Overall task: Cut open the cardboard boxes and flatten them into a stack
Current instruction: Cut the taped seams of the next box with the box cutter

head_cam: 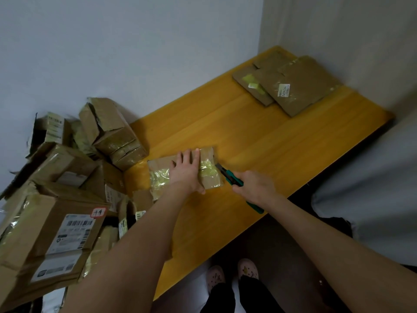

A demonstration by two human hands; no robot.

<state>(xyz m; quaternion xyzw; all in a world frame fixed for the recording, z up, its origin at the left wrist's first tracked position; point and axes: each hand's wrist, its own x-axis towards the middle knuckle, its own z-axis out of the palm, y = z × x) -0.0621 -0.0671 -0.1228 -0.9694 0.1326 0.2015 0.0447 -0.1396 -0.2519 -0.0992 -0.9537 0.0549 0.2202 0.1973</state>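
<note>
1. Our left hand (187, 173) lies flat, fingers straight, pressing the taped box (159, 175) at the table's (270, 143) centre so it won't slide.
2. Our right hand (256, 188) wraps the green knife (228, 177), blade at the box's 3 o'clock edge, which we judge ready to slit tape.
3. The flattened stack (297, 86) lies at 1 o'clock, the uncut pile (67, 172) at 9.

The wooden table (270, 143) is honey-yellow with faint straight grain, the small cardboard box (208, 158) and the flattened stack (302, 86) are brown with glossy yellow-green tape, the utility knife (230, 177) is teal with a dark blade, a shipping label (74, 232) is white with a black barcode, and the slippers (216, 275) are pale pink.
</note>
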